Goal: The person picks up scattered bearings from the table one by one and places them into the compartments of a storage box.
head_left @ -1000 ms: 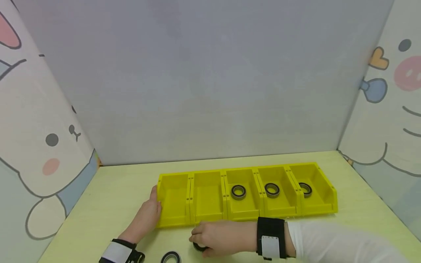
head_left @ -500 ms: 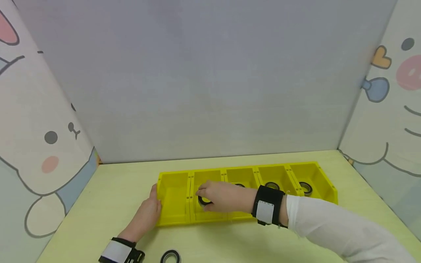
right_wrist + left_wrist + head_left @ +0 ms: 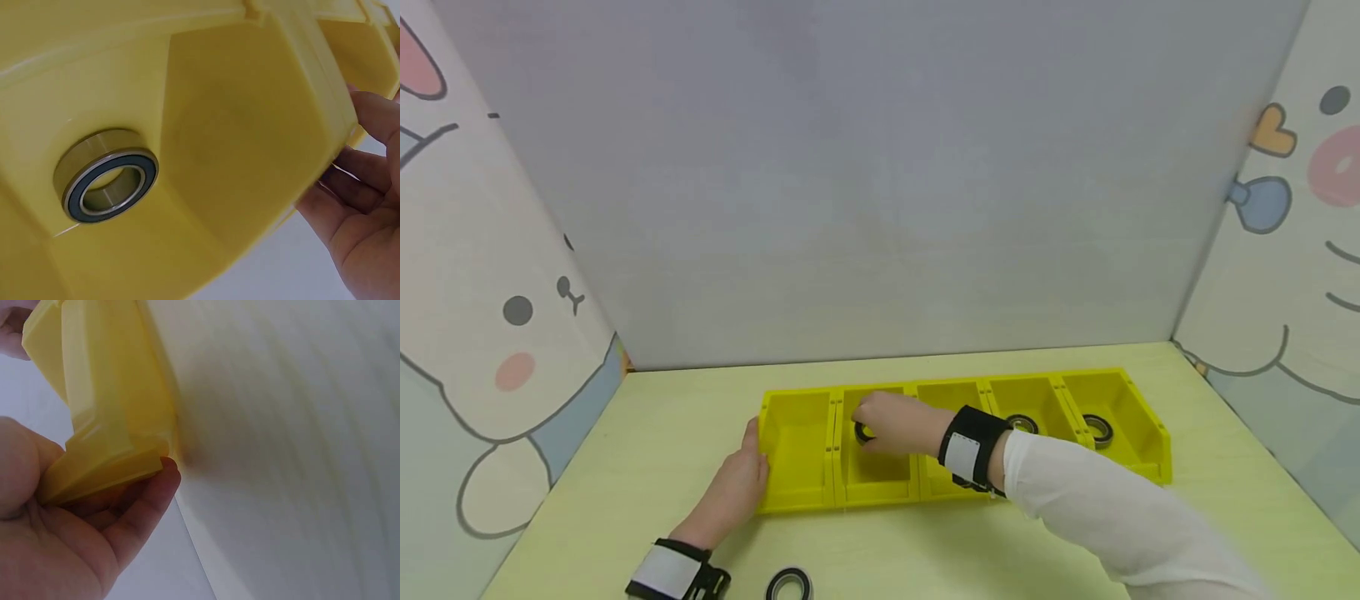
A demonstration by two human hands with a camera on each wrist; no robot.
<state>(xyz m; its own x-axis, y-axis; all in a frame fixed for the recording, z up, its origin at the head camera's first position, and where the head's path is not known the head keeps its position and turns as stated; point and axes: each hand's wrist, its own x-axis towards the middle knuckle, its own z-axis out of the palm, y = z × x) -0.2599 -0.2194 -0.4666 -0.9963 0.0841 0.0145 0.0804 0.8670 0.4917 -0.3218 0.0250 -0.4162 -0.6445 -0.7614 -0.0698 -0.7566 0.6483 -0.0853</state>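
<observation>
A row of joined yellow bins (image 3: 797, 446) stands on the table. My left hand (image 3: 733, 492) grips its left end; in the left wrist view, the fingers (image 3: 147, 506) curl round the yellow edge. Inside the second bin from the left, my right hand (image 3: 898, 423) pinches a black-sealed ball bearing (image 3: 862, 432), mostly covered by the hand. The right wrist view shows another bearing (image 3: 111, 176) lying in a neighbouring bin, with my right hand (image 3: 369, 194) beyond the divider. The two rightmost bins hold a bearing (image 3: 1022, 424) and a bearing (image 3: 1098, 430).
One loose bearing (image 3: 789, 586) lies on the pale table (image 3: 880, 554) in front of the bins, near the bottom of the head view. A grey panel (image 3: 880, 183) rises behind, and cartoon-printed panels (image 3: 467, 333) flank both sides. My right forearm crosses over the bins' right half.
My right hand has carried a bearing from the table in front up into the second bin, then farther back inside it. The left hand keeps its grip on the row's end.
</observation>
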